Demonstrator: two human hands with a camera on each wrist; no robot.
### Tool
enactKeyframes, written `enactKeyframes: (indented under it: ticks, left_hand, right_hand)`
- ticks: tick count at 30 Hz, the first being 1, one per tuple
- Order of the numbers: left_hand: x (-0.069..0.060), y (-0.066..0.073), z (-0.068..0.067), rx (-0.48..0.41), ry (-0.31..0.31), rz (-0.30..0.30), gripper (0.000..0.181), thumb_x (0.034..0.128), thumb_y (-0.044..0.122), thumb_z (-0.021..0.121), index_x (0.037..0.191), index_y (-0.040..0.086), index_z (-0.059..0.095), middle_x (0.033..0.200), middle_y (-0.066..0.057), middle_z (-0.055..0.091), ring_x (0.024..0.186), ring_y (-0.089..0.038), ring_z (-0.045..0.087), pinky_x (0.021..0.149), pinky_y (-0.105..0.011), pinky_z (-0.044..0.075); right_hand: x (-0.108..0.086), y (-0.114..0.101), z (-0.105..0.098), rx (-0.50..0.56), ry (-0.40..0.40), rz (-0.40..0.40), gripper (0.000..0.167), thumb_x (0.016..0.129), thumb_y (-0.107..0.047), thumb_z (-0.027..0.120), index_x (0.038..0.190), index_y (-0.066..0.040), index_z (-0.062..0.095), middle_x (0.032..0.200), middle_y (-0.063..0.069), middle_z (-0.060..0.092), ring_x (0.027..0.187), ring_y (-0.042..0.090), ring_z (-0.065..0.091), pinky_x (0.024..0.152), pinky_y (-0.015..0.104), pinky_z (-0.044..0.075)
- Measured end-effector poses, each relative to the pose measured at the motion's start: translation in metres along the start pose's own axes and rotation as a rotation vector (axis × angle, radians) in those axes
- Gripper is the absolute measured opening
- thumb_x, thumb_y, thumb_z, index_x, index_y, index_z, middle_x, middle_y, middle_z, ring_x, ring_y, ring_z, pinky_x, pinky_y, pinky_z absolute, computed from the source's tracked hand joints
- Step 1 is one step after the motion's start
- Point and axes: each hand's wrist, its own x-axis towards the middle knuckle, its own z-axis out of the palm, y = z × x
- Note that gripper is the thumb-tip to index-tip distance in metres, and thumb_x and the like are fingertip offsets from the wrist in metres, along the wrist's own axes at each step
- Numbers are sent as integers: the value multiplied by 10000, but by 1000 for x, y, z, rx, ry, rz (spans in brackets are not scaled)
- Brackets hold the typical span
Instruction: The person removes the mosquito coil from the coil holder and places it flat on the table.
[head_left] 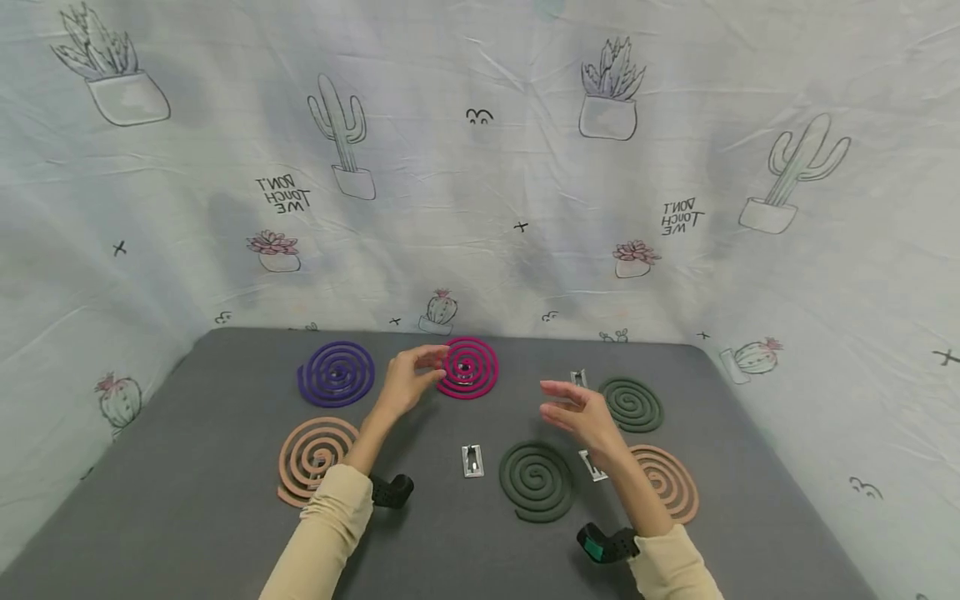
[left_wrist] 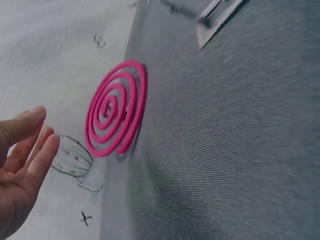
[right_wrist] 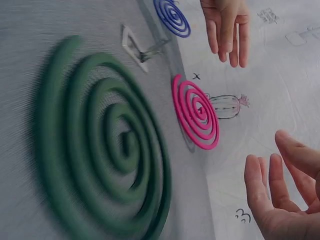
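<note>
My left hand (head_left: 411, 379) hovers just left of a pink mosquito coil (head_left: 489, 367), apart from it and holding nothing. In the left wrist view the coil (left_wrist: 141, 95) stands raised off the table, with the loosely bent fingers (left_wrist: 42, 160) beside it. My right hand (head_left: 585, 417) hangs in the air over the right half of the table, also holding nothing, its fingers loosely bent. Below it are a dark green coil (head_left: 537, 475) and a small metal stand (head_left: 592, 466). Another metal stand (head_left: 578, 379) lies behind it, partly hidden.
To the left are a purple coil (head_left: 366, 375) and a peach coil (head_left: 285, 463). On the right lie a second green coil (head_left: 632, 404) and a second peach coil (head_left: 681, 483), partly covered by my forearm. A metal stand (head_left: 472, 461) sits mid-table. A printed cloth (head_left: 480, 183) hangs behind.
</note>
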Motion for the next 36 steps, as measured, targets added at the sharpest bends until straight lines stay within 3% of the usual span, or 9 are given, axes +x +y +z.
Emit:
enactKeyframes:
  ticks: [7,14,20,25,31,36]
  left_hand:
    - [17,-11,-2,-10,-10,-54,397,968,-144,716,1361,-154,660,1342,-362,697,1241,-533,702,1078,-581,601]
    - [22,-25,-2,36,51,-158,409,966,-125,730,1370,-131,672,1393,-347,677,1277,-530,685,1087,-578,593]
    - [21,-30,9,77,83,-246,375,966,-102,747,1337,-121,695,1375,-328,696,1258,-513,703,1060,-559,614]
    - [26,-34,18,96,145,-235,359,958,-102,754,1315,-119,713,1336,-316,718,1223,-502,723,1047,-564,618]
    - [27,-41,27,104,152,-225,359,962,-98,757,1318,-115,717,1331,-314,717,1207,-490,735,1039,-554,624]
    - [28,-45,30,80,194,-205,342,938,-136,759,1278,-142,727,1264,-343,734,1139,-497,759,1010,-558,635]
  right_hand:
    - [41,1,16,-12,-40,-15,488,1059,58,654,1510,180,513,1571,410,490,1203,220,738,1037,312,637]
    - [80,8,30,-1,6,57,495,1039,112,650,1515,162,525,1566,382,522,1164,196,731,1022,362,653]
    - [94,12,37,3,46,118,494,1028,152,632,1514,149,542,1570,374,521,1169,280,744,1081,483,624]
    - [102,15,45,-5,90,117,494,995,172,659,1481,150,576,1538,373,558,1172,356,766,1025,449,655]
    - [107,20,50,21,139,124,505,959,214,670,1455,169,586,1492,389,589,897,158,761,873,325,692]
    - [109,25,53,22,150,92,475,946,221,675,1414,199,599,1423,399,628,828,119,750,804,288,693]
